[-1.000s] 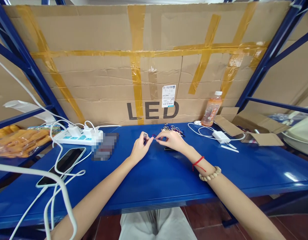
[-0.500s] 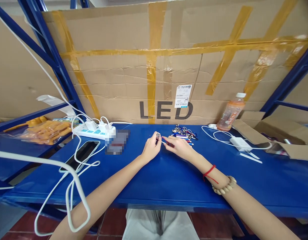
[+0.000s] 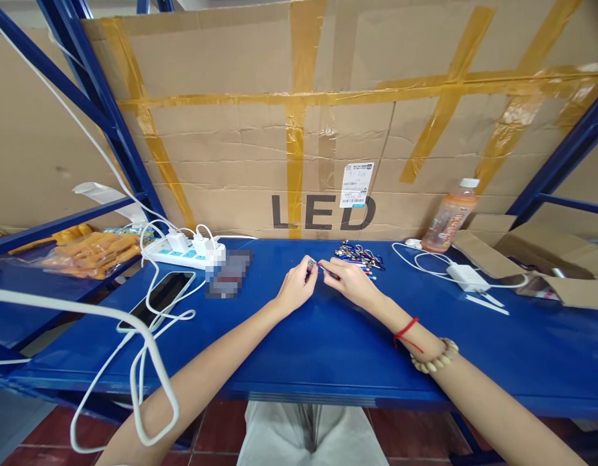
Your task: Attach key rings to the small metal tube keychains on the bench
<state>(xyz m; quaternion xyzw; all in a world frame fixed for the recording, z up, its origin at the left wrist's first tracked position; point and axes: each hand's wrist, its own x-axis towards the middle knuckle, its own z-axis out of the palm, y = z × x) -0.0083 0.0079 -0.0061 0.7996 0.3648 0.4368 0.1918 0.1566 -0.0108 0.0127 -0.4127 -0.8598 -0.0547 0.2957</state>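
Observation:
Over the middle of the blue table (image 3: 328, 343) my two hands meet. My left hand (image 3: 296, 288) pinches a small silvery cylindrical piece (image 3: 311, 263) between thumb and fingers. My right hand (image 3: 350, 279) is closed on a thin red-and-blue stick-like item (image 3: 324, 268), whose end touches the silvery piece. A pile of small keychain-like parts (image 3: 357, 254) with metal clips lies just behind my right hand. My right wrist has a red string and a bead bracelet (image 3: 432, 359).
A white power strip (image 3: 180, 254) with plugged chargers and white cables (image 3: 138, 349) sits at the left, next to a phone (image 3: 156, 299). An orange drink bottle (image 3: 448, 217), a white charger (image 3: 466, 276) and an open cardboard box (image 3: 546, 265) are at the right. A taped cardboard sheet (image 3: 328, 129) backs the table.
The view swung left and then steadied. My hands stayed together over the table, and the silvery piece and the thin item came closer, end to end.

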